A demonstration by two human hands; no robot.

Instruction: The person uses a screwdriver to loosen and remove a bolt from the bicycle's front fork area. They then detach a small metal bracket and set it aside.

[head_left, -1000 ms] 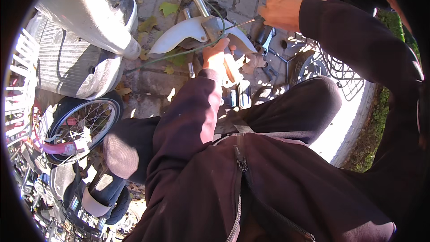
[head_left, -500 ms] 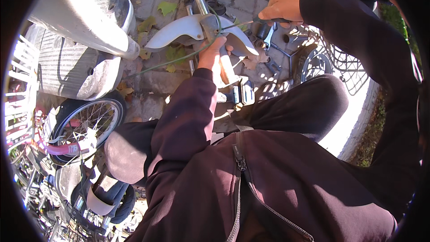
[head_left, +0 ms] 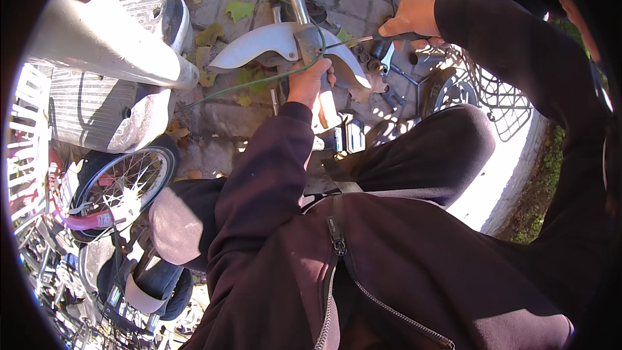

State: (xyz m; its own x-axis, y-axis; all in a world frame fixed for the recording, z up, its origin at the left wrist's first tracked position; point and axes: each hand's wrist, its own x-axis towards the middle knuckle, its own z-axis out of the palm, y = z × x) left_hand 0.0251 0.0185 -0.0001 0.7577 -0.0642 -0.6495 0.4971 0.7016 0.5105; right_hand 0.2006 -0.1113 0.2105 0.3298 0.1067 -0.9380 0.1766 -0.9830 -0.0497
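A front fork (head_left: 297,3) with a bright steerer tube and grey crown rises from the paving in front of me. My left hand (head_left: 310,84) is closed round it just below the crown, and a pale leg of it shows under my fist. A white curved mudguard (head_left: 259,45) spreads to both sides of the crown. My right hand (head_left: 413,18) grips the dark handle of a screwdriver (head_left: 353,41), its thin shaft pointing left at the crown. Whether the tip touches or sits in a hole is too small to tell. A thin green cable (head_left: 259,82) loops round the crown.
Right of the fork lie a wrench (head_left: 387,58), a three-armed socket wrench (head_left: 418,85) and a wire basket (head_left: 502,100). A power tool (head_left: 353,133) lies by my knee. At left are a grey scooter footboard (head_left: 97,110) and a spoked wheel (head_left: 133,178).
The fork crown and screwdriver sit slightly lower and further right in view. My left hand is wrapped more tightly round the fork. My right hand still grips the screwdriver.
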